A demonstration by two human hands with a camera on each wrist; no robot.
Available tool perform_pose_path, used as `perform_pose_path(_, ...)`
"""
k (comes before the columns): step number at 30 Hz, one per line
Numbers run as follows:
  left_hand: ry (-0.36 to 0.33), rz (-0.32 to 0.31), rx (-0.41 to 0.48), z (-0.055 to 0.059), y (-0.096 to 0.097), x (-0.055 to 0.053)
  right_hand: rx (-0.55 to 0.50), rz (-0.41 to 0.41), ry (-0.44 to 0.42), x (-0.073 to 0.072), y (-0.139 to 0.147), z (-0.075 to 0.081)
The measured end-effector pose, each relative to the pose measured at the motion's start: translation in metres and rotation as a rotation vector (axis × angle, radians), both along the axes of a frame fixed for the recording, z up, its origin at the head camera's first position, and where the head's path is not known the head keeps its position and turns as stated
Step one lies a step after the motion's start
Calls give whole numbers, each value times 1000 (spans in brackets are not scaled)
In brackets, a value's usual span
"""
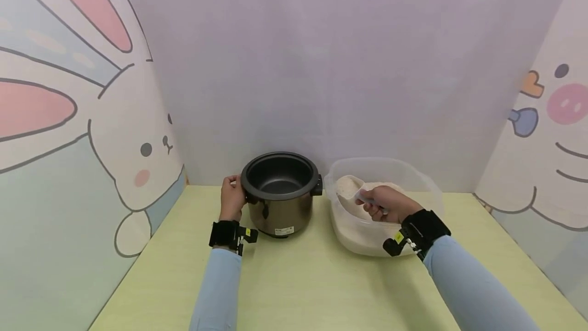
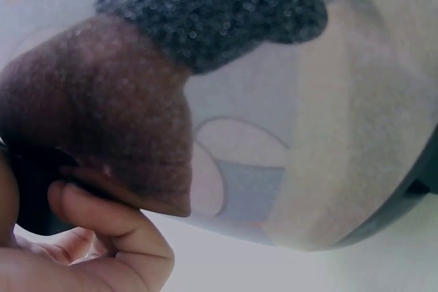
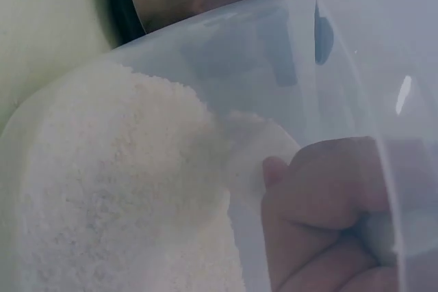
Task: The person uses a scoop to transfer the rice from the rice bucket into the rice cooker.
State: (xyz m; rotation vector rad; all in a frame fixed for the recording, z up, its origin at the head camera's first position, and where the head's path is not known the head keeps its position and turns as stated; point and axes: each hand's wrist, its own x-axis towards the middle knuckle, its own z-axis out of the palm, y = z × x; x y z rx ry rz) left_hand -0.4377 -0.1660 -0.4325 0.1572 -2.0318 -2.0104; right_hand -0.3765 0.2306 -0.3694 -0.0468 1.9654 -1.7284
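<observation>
Inside the clear plastic tub [image 1: 390,166], over the rice [image 3: 109,189], sits the white scoop [image 1: 361,196], its bowl near the tub's L side w/ rice in it. R hand [image 1: 388,203] has its fingers curled round the scoop's handle, a narrow, firm hold. Most of that handle is hidden by the fingers; just a bit of its tail end shows below them in head view. From R wrist cam, scoop bowl is hazy, seen thru the cloudy tub wall, & the hand is cut off at frame's lower R.

Scoop's long axis runs slantwise: handle end near & to the R, bowl pointing far & L, toward the rice cooker [image 1: 277,213]. Bowl's mouth faces up, approx.; exact tilt hard to make out.

L hand [image 1: 232,198] pinches the cooker's L black handle [image 2: 41,203], thumb & fingers close together; some fingers are hidden. Cooker stands upright on the pale green table [image 1: 285,290], lidless, dark interior showing, just beside the tub. Label [image 1: 284,230] on its front is too small to read. L wrist cam catches only part of the shiny body, w/ a blurry reflection of hand & wristband.
</observation>
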Motion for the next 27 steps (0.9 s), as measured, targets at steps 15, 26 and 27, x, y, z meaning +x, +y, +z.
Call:
perform_pose_path(15, 9, -11, 6, -2, -1, 0, -237, -111, 16, 11, 2, 25)
perform_pose_path(26, 10, -13, -5, -3, -1, 0, -180, -175, 124, 6, -40, 63)
perform_pose_path(27, 11, -14, -6, -3, -2, 0, -168, -177, 135, 5, -45, 68)
